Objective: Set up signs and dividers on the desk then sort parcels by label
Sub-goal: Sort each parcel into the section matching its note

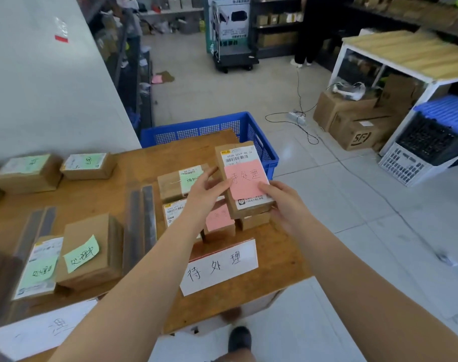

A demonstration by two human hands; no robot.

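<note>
While both hands hold it, brown parcel (244, 178) bears pink handwritten label (244, 182)

Pale tiled floor (327, 205), dark shelving (274, 27)

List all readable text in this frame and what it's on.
"待处理": white sign at the desk's front edge.
"待处理": pink note on the parcel held by the left hand and right hand.
"SF": cardboard box on the floor.
Shipping labels, barcodes and green notes: too small or blurred to read.
</note>
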